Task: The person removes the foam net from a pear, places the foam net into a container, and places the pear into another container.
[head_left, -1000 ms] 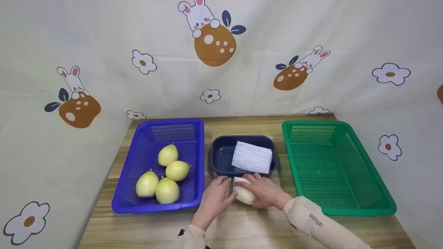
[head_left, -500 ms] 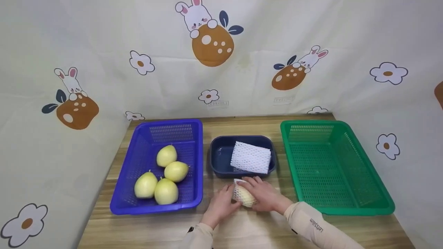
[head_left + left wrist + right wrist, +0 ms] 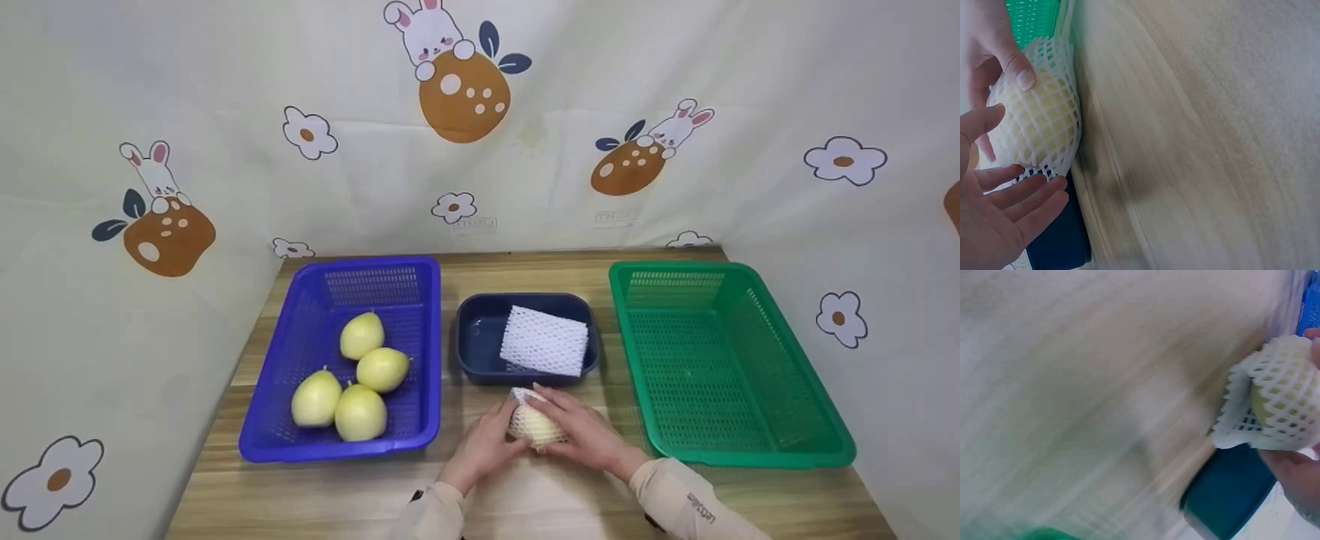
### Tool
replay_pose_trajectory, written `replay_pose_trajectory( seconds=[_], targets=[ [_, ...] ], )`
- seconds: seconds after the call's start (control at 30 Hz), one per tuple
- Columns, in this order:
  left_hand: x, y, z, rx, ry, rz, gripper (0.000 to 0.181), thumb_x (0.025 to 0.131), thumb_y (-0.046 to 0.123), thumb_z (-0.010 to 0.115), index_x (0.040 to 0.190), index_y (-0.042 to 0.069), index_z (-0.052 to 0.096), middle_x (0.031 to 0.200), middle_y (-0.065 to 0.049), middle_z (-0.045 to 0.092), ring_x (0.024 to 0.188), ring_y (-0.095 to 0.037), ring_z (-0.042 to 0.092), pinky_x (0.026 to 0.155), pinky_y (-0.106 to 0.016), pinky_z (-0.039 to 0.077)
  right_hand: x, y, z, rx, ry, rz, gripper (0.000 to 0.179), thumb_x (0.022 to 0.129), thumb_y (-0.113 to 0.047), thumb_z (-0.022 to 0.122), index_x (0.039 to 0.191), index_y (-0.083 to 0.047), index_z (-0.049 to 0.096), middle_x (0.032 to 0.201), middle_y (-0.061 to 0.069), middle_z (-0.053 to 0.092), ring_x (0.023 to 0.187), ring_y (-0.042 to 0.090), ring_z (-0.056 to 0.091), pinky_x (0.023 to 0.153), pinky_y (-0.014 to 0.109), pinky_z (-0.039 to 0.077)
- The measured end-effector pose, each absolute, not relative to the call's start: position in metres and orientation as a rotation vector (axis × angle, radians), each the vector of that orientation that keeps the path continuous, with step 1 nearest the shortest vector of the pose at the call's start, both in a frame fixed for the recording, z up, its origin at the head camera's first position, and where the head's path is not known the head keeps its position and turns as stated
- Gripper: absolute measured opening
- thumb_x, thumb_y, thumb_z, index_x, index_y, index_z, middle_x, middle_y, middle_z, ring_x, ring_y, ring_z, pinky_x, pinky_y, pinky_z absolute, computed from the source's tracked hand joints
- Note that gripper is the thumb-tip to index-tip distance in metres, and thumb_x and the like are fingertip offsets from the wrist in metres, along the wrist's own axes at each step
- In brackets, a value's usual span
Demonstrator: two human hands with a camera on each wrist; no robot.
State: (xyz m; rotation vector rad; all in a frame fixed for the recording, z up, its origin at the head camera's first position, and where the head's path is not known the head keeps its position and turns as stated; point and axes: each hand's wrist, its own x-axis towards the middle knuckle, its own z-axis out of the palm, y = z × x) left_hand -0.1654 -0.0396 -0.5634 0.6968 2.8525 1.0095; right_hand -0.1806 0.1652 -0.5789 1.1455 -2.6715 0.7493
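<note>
A pale yellow pear [image 3: 541,426] lies low over the table in front of the small navy tub, inside a white foam net sleeve [image 3: 1286,394]. Its skin shows through the mesh in both wrist views. My right hand [image 3: 589,436] grips the netted pear from the right, thumb on the net in the left wrist view. My left hand [image 3: 486,448] is on the left side; there its fingers [image 3: 1039,205] extend fairly straight along the net's edge, thumb near the fruit. In the right wrist view the frame edge cuts off much of the hands.
A blue basket [image 3: 341,453] at left holds several bare pears [image 3: 361,414]. Flat foam nets [image 3: 544,341] lie in the navy tub [image 3: 477,337] behind the hands. At right stands a green basket [image 3: 690,367] on the wooden table [image 3: 532,502]. Patterned cloth [image 3: 540,172] surrounds the table.
Both hands and the netted pear have shifted slightly right and toward me, away from the navy tub. My left hand has come closer in against the net. The baskets stay where they were.
</note>
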Motion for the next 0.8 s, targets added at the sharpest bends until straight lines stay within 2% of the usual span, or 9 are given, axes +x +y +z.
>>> replay_pose_trajectory(
  seconds=[0.27,0.33,0.43,0.57,0.67,0.8],
  targets=[
    [-0.166,-0.040,-0.564,0.673,2.818,1.042,0.059,0.077,0.028,0.065,0.125,0.003,0.044,0.114,-0.016,0.054,0.098,-0.030,0.053,0.084,-0.040,0.041,-0.178,0.169,-0.585,1.126,-2.460,0.703,0.059,0.071,-0.034,0.070,0.122,-0.011,0.054,0.125,0.008,0.048,0.111,0.030,0.046,0.085,0.042,0.040],
    [-0.167,-0.040,-0.564,0.675,2.815,1.035,0.059,0.078,0.028,0.065,0.127,0.003,0.043,0.114,-0.016,0.054,0.098,-0.030,0.053,0.085,-0.039,0.041,-0.176,0.170,-0.587,1.107,-2.469,0.704,0.062,0.071,-0.035,0.070,0.125,-0.011,0.051,0.128,0.009,0.046,0.112,0.030,0.045,0.086,0.043,0.040],
    [-0.167,-0.040,-0.565,0.677,2.810,1.030,0.058,0.078,0.027,0.064,0.126,0.002,0.043,0.114,-0.017,0.054,0.099,-0.030,0.053,0.086,-0.039,0.040,-0.173,0.173,-0.590,1.099,-2.557,0.736,0.074,0.070,-0.035,0.071,0.133,-0.011,0.040,0.135,0.014,0.035,0.115,0.032,0.040,0.087,0.045,0.038],
    [-0.168,-0.040,-0.566,0.664,2.798,1.036,0.055,0.079,0.027,0.062,0.126,0.003,0.045,0.114,-0.017,0.054,0.101,-0.030,0.052,0.086,-0.040,0.040,-0.171,0.177,-0.593,1.075,-2.672,0.778,0.082,0.070,-0.027,0.073,0.138,-0.014,0.030,0.139,0.016,0.025,0.116,0.032,0.037,0.086,0.046,0.038],
    [-0.168,-0.041,-0.566,0.660,2.797,1.046,0.051,0.081,0.025,0.059,0.126,0.005,0.046,0.113,-0.016,0.055,0.100,-0.030,0.052,0.085,-0.040,0.040,-0.171,0.181,-0.594,1.067,-2.631,0.770,0.079,0.069,-0.023,0.074,0.137,-0.014,0.034,0.137,0.014,0.032,0.112,0.030,0.043,0.085,0.044,0.040],
    [-0.169,-0.041,-0.564,0.675,2.824,1.071,0.038,0.086,0.016,0.052,0.122,0.004,0.050,0.110,-0.015,0.057,0.098,-0.029,0.054,0.083,-0.040,0.041,-0.172,0.185,-0.596,1.085,-2.480,0.762,0.069,0.067,-0.024,0.075,0.129,-0.010,0.046,0.128,0.012,0.045,0.105,0.027,0.050,0.083,0.038,0.043]
  ],
)
